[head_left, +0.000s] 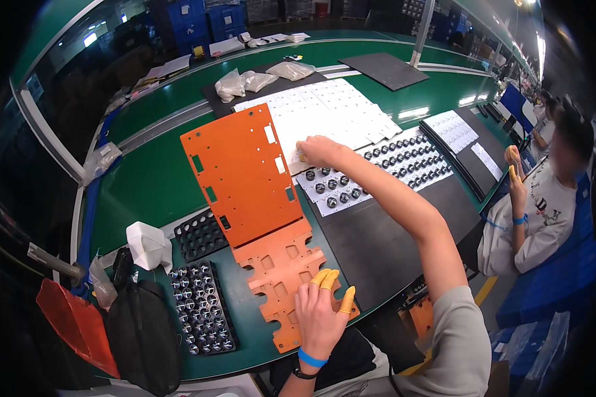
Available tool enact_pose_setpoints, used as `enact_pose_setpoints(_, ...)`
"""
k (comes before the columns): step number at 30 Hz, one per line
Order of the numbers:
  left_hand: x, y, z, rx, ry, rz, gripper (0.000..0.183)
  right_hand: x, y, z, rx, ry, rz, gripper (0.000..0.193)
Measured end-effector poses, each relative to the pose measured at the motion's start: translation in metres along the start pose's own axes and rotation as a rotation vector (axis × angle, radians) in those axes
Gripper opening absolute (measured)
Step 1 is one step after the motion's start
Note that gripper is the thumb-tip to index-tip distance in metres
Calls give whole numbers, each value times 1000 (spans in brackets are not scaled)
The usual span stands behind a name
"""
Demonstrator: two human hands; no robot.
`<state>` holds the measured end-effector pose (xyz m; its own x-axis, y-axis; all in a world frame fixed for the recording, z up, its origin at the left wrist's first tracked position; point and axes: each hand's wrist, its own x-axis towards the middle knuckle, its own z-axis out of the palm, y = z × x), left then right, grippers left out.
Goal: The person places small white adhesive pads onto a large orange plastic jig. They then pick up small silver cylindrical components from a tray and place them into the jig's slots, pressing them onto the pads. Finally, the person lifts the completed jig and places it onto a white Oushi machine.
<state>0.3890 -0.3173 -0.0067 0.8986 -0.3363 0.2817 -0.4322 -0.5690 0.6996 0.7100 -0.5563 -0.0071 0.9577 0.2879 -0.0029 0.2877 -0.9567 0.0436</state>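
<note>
My left hand [318, 321], with yellow finger covers on its fingertips, lies on the near right part of an orange fixture base [281, 271], its fingers stretched out. The base has cut-outs and a notched edge. Hinged up behind it leans an orange perforated lid [242, 175]. My right arm reaches forward, and my right hand [321, 151] is closed at the left edge of a pile of white sheets [341, 109]. Its fingertips are partly hidden, so what they pinch I cannot make out. Just below it, white panels [330, 206] carry rows of round black parts.
At left stand a black tray [230, 331] full of round black parts, another black tray [191, 248] and a white container [149, 245]. Plastic bags [258, 81] lie at the back. A dark mat [371, 245] covers the bench's right. A co-worker [536, 198] sits at far right.
</note>
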Motion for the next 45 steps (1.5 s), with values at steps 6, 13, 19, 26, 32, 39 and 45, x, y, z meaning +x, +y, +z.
enact_pose_setpoints(6, 0, 0, 0, 8, 3, -3, 41, 2, -4, -2, -62, -3, -66, 28)
enact_pose_setpoints(13, 0, 0, 0, 8, 11, 4, 41, 17, -7, 20, -345, 168, -198, 17)
enact_pose_setpoints(19, 0, 1, 0, 14, 15, 17, 41, 25, -9, 18, -351, 209, -115, 12)
enact_pose_setpoints(26, 0, -3, 4, 15, 44, 64, 42, 32, -19, 29, -384, 235, -39, 12)
enact_pose_setpoints(32, -1, -2, 1, 24, 24, 37, 41, 33, -10, 28, -291, 287, -50, 15)
enact_pose_setpoints(39, -1, -3, 3, 9, 16, 24, 41, 24, 25, 11, -241, 434, 34, 12)
enact_pose_setpoints(45, -2, -2, 1, -10, -3, 27, 42, 10, 39, 30, -239, 317, 116, 10)
